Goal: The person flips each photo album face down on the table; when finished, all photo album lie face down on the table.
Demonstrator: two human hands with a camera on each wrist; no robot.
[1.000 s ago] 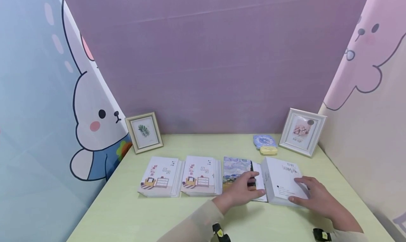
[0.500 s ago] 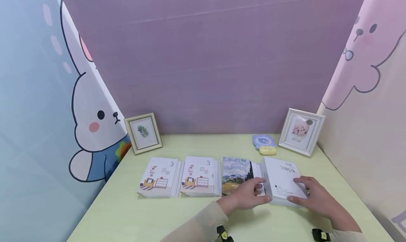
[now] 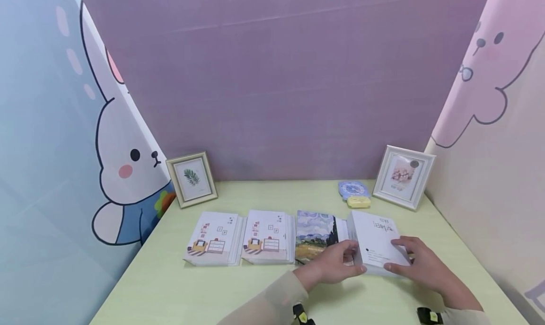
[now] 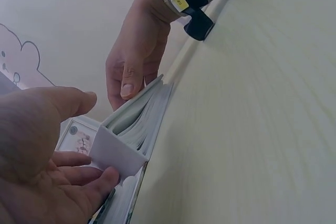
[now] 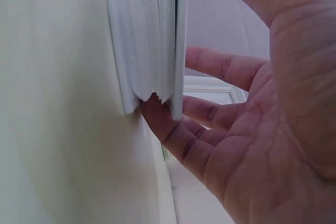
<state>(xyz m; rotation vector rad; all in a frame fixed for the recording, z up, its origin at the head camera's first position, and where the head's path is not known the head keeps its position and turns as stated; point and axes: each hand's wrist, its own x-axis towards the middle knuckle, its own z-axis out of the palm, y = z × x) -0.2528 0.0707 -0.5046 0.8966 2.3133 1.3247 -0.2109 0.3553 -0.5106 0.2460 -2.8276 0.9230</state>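
A thick white photo album with dark lettering lies at the right end of a row on the table. My left hand is at its spine, thumb and fingers spread and relaxed; the left wrist view shows fingertips right at the spine. At the opposite edge, my right hand has its thumb and forefinger over the cover. One finger touches the page edges between the covers in the right wrist view. Left of it lies an album with a painted landscape cover, partly hidden by my left hand.
Two matching white albums with a furniture drawing lie at the row's left. Behind stand a leaf-print frame and a blossom-print frame. A blue round-faced item and a small yellow item sit near the back right.
My left hand has moved right, from over the landscape album to the spine of the white album, uncovering more of the landscape cover. My right hand stays at the white album's far edge.
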